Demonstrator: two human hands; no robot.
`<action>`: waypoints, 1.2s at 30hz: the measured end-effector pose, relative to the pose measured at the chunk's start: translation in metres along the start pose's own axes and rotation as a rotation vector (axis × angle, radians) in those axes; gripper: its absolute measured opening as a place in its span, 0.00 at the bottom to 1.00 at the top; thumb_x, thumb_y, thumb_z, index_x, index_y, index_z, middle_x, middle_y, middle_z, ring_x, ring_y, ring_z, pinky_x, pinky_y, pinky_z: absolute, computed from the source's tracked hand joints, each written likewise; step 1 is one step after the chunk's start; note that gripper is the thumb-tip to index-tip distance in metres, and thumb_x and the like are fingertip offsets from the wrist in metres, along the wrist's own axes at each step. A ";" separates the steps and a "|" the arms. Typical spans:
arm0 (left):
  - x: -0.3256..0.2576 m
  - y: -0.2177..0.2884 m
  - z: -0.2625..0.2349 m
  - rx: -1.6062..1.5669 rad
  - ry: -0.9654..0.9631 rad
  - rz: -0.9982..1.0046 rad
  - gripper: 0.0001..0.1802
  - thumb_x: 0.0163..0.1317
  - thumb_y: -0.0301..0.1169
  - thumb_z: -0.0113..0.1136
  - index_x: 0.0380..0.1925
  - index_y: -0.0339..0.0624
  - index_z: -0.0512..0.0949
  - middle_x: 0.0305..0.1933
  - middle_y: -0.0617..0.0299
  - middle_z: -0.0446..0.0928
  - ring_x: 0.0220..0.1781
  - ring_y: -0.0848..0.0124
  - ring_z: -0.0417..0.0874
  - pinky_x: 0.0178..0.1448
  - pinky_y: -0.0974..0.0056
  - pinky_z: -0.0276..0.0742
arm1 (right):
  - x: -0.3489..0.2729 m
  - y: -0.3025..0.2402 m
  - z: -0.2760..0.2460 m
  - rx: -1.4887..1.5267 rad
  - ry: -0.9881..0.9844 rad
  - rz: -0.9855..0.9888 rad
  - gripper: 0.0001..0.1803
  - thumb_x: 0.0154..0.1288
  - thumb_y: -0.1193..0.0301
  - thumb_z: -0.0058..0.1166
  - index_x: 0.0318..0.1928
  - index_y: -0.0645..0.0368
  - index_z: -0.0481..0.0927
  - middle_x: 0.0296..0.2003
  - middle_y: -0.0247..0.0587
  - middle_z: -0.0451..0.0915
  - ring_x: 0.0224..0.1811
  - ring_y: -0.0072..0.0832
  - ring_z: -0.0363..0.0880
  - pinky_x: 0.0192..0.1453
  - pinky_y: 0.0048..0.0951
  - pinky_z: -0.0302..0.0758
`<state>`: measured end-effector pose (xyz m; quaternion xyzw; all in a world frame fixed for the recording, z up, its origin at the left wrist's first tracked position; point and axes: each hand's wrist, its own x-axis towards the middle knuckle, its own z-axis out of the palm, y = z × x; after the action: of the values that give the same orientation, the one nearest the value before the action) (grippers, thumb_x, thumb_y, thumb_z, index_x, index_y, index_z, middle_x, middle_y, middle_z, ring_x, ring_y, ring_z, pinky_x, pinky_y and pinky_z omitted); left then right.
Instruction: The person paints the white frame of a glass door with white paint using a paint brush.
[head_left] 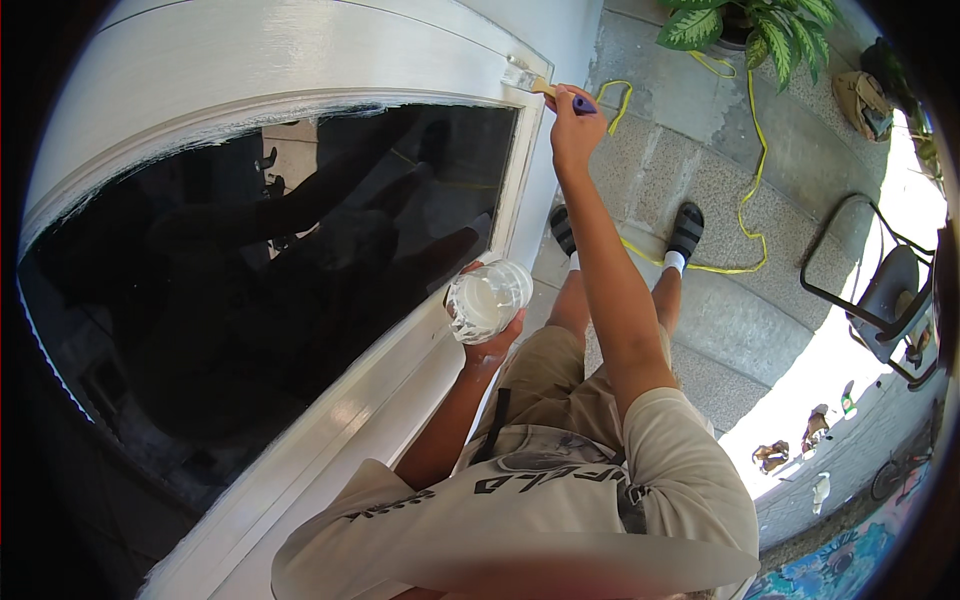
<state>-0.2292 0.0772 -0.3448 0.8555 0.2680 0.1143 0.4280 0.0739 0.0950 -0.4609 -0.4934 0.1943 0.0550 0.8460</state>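
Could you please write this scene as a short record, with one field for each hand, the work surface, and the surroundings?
Left hand: holds a clear container with white smears on it
Right hand: grips a paintbrush by its handle
Brush position: bristles at a corner of the white frame
Work surface: white frame around a dark, reflective glass pane
Floor: yellow strip lying in loose curves
Surroundings: leafy plant, dark chair
Footwear: dark striped sandals
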 end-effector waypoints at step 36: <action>0.017 0.017 0.008 -0.135 0.097 0.081 0.50 0.45 0.29 0.73 0.69 0.36 0.57 0.70 0.48 0.64 0.69 0.55 0.69 0.75 0.51 0.64 | -0.038 -0.090 0.045 0.177 -0.271 -0.019 0.11 0.71 0.75 0.59 0.45 0.74 0.81 0.40 0.57 0.86 0.40 0.39 0.89 0.49 0.35 0.88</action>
<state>-0.2054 0.0734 -0.3362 0.8282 0.2454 0.1908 0.4663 0.0768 0.0915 -0.3539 -0.4070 0.0775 0.0957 0.9051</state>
